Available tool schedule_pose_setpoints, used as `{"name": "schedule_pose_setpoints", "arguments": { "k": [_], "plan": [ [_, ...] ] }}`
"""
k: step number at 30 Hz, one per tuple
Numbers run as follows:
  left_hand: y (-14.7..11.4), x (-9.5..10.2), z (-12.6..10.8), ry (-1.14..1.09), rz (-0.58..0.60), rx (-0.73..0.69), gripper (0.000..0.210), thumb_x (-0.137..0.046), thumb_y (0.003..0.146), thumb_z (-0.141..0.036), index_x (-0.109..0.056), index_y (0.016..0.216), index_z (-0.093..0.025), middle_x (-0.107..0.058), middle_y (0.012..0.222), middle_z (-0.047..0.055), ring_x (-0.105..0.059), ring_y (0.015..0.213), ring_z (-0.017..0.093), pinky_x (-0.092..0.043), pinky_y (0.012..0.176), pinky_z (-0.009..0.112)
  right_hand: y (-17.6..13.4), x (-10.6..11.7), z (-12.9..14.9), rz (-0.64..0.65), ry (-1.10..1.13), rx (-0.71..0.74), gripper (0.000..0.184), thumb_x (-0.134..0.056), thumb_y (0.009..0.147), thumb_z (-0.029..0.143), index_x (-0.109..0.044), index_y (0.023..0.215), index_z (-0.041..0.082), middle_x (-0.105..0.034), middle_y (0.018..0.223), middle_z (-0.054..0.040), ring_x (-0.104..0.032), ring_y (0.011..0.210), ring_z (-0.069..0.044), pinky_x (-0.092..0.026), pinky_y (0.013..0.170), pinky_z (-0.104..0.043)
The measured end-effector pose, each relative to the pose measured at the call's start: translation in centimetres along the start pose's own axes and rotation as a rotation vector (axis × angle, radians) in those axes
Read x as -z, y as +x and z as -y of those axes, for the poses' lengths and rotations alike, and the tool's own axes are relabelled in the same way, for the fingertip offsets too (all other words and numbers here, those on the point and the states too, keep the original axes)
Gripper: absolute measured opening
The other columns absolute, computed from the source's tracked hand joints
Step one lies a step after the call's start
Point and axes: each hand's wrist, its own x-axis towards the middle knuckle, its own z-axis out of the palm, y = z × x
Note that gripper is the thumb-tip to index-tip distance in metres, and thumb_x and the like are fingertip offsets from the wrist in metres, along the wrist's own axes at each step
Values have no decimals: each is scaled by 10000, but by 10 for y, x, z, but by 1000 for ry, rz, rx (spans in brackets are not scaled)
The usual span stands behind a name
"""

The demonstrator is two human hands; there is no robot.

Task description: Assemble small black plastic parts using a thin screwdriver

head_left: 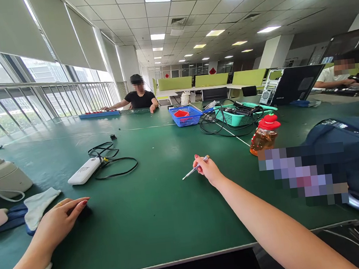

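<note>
My right hand (207, 170) is closed in a pinch around a slim silver screwdriver (189, 174), held over the green table (138, 228). The screwdriver's thin tip points left and down, and its handle end shows above my fingers. On the left, my left hand (58, 218) rests on the table with fingers stretched out. Under its fingertips is a dark patch, shadow or object, I cannot tell which. Just beside that hand lies a pale and blue cloth (41, 204). Beyond it sits a white power bank (85, 171) with a black cable (122, 159).
A red-lidded bottle (265, 136), a dark blue bag (357, 145) and a green basket of cables (234, 118) stand to the right. Behind are a blue basket (186, 119) and a monitor (296, 83). A white device (4, 178) is far left. Two people sit farther off.
</note>
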Motion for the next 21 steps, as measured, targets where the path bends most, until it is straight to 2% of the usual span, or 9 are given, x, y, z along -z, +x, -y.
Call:
{"name": "schedule_pose_setpoints", "arguments": {
  "k": [6, 13, 17, 19, 21],
  "plan": [
    [2, -5, 0, -13, 16, -56, 529, -388, 836, -580, -740, 1082, -271, -699, 941, 34, -662, 806, 205, -504, 745, 272, 0, 0, 1, -2, -2, -5, 606, -600, 688, 776, -595, 535, 190, -375, 425, 33, -348, 430, -94, -293, 428, -249],
    [-1, -4, -9, -3, 82, -73, 544, -347, 864, -550, -718, 1137, -260, -674, 991, 54, -660, 802, 203, -500, 750, 281, 1, 1, -2, -1, 2, 2, 603, -598, 701, 767, -601, 544, 185, -397, 432, 27, -359, 434, -95, -288, 428, -247],
    [1, -1, -6, -45, -27, -68, 550, -283, 905, -481, -707, 1143, -225, -707, 1035, 72, -663, 879, 221, -510, 792, 295, 2, 1, -3, 5, 4, 5, 600, -593, 707, 765, -605, 553, 184, -399, 437, 27, -360, 435, -95, -289, 426, -246],
    [3, -1, 0, -41, -95, -20, 549, -257, 917, -430, -690, 1164, -200, -727, 1016, 88, -663, 930, 240, -513, 822, 323, 2, 1, -2, 4, 0, 9, 602, -594, 703, 767, -603, 548, 185, -393, 435, 28, -358, 436, -96, -285, 427, -247],
    [5, -3, 8, -19, -109, 45, 512, -288, 901, -388, -687, 1164, -204, -740, 1031, 89, -673, 945, 250, -525, 806, 335, 2, 1, -2, 0, 1, 9, 603, -595, 698, 769, -599, 541, 187, -384, 433, 31, -348, 433, -94, -280, 428, -249]
  ]
}}
